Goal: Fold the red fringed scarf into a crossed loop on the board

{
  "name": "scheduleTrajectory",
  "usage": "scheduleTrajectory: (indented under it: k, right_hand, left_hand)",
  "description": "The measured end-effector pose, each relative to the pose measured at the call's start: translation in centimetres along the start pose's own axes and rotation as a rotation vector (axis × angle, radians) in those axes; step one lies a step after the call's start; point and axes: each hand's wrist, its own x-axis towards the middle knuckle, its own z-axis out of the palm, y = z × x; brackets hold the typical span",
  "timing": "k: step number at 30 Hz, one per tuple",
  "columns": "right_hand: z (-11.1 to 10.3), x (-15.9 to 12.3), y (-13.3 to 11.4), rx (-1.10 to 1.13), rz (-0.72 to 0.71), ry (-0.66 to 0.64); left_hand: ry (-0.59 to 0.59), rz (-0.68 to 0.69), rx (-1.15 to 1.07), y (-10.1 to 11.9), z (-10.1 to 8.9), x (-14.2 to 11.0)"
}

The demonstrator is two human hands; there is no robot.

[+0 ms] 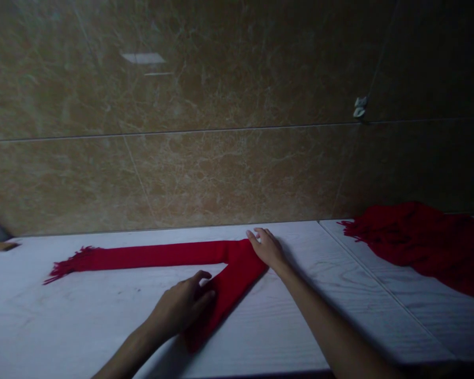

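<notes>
A long red scarf [154,256] with a fringed left end lies on the pale wood-grain table. It bends sharply at the right, and its other part slants down toward me, forming a V. Over that bend rests my right hand [265,247], palm down with its fingers stretched out. My left hand [184,305] is at the slanting part, thumb and forefinger apart and curved over its left edge. The other fingers of that hand are partly hidden, and its arm crosses in front of the scarf's near end.
A second red fringed scarf [422,242] lies bunched at the right, beyond a seam in the table [292,326]. Brown marbled tiles [229,179] rise along the back edge. A small white fitting [360,107] is on the wall. At the far left lies a brown object [0,246].
</notes>
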Motion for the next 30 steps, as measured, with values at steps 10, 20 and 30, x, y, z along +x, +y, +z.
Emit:
scheduleTrajectory:
  k: [10,20,30]
  right_hand:
    - [-0.7,1.1,-1.0,-0.211,0.158,-0.094]
    - [-2.3,-0.1,-0.4,-0.313,-0.221,-0.006]
    - [0.7,-0.5,1.2,-0.304,-0.306,-0.203]
  left_hand:
    - [-0.017,0.135,-0.304,1.2,1.8,1.1]
    - [0.188,0.279,0.328,5.5,0.9,3.2]
    - [0.038,0.229,0.366,5.8,5.1,6.0]
